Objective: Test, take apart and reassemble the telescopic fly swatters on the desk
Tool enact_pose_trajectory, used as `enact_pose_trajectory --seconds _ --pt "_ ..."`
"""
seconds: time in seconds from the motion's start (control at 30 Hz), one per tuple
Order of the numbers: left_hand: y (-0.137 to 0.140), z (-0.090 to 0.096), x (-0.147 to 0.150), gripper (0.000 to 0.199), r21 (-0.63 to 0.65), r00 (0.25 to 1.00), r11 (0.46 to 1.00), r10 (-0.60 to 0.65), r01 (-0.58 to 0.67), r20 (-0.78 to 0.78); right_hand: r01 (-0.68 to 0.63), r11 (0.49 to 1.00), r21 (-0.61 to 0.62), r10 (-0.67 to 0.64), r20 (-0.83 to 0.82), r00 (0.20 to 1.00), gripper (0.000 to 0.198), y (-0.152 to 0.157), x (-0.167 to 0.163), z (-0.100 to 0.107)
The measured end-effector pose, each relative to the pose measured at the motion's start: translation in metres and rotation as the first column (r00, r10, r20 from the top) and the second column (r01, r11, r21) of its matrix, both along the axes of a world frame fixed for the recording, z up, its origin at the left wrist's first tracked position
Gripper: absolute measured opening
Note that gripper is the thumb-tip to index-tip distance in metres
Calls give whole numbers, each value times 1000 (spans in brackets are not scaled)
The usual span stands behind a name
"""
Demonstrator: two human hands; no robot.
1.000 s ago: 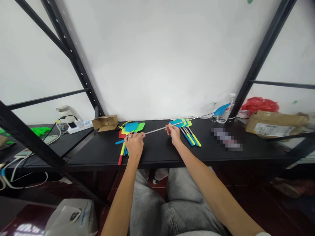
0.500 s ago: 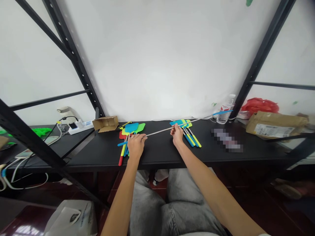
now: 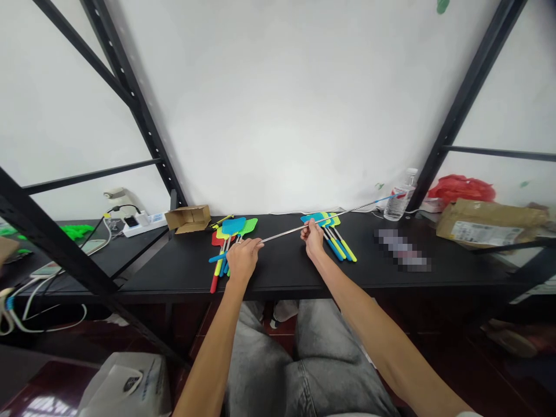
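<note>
Head camera, looking down over the black desk (image 3: 278, 272): I see a blue fly swatter (image 3: 282, 234) stretched aslant between the person's two hands. The left hand (image 3: 244, 259) is folded over it, fingers curled closed, with the blue handle (image 3: 217, 258) poking out on one side and the thin metal shaft leaving on the other, by the thumb; the fingertips themselves are hidden from me. Further along, the right hand (image 3: 313, 237) has the shaft pinched between thumb and bent fingers, no gap showing. Beyond that grip the shaft runs on to the blue paddle (image 3: 388, 198), seen nearly edge-on in front of the clear bottle (image 3: 397, 205); whether they touch, I can't tell. Mixed-colour swatters (image 3: 233, 226) lie heaped just beside the left hand, and a fanned set (image 3: 343, 246) of blue and yellow-green ones lies near the right.
</note>
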State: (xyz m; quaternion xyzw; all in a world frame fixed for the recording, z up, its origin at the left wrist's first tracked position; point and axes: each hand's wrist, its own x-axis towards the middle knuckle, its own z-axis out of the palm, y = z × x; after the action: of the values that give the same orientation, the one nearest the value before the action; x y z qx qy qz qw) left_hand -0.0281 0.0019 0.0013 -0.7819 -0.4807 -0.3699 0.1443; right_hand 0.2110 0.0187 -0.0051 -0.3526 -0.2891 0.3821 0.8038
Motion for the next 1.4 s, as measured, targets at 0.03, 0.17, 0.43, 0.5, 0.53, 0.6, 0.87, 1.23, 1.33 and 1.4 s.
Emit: enact_pose_trajectory --seconds 0.03,0.17,0.43,0.5,0.53,0.6,0.87,1.23,1.33,1.4 --pt "0 -1 0 38 1 1000 1000 4 -4 2 -10 1000 6 10 -3 1000 48 0 0 0" --pt "1 -2 0 38 6 1000 1000 6 -6 5 -52 998 28 52 6 999 48 -2 -2 0" --pt "-2 0 1 38 -15 1000 1000 9 -8 8 -128 992 22 126 49 991 47 -4 -8 1" --pt "-2 1 2 39 -18 1000 1000 8 -8 4 -149 989 19 147 73 986 48 -4 -10 1" --pt "-2 0 2 39 -22 1000 1000 8 -8 1 -161 987 20 159 85 984 49 -4 -11 0" --pt "-2 0 2 40 -28 1000 1000 8 -8 -2 -191 981 30 188 99 977 49 -5 -14 1" --pt "-5 2 6 39 -54 1000 999 1 -1 -2 -284 958 29 277 155 948 48 -10 -24 4" --pt "-6 2 24 42 20 997 997 -76 76 0 -513 859 -6 474 391 789 44 -20 -58 2" --pt "-4 1 22 41 28 996 996 -89 90 -26 -475 880 7 446 330 832 41 -17 -53 2" --pt "-4 1 20 40 19 997 997 -72 73 -29 -406 914 13 391 245 887 42 -15 -47 3"
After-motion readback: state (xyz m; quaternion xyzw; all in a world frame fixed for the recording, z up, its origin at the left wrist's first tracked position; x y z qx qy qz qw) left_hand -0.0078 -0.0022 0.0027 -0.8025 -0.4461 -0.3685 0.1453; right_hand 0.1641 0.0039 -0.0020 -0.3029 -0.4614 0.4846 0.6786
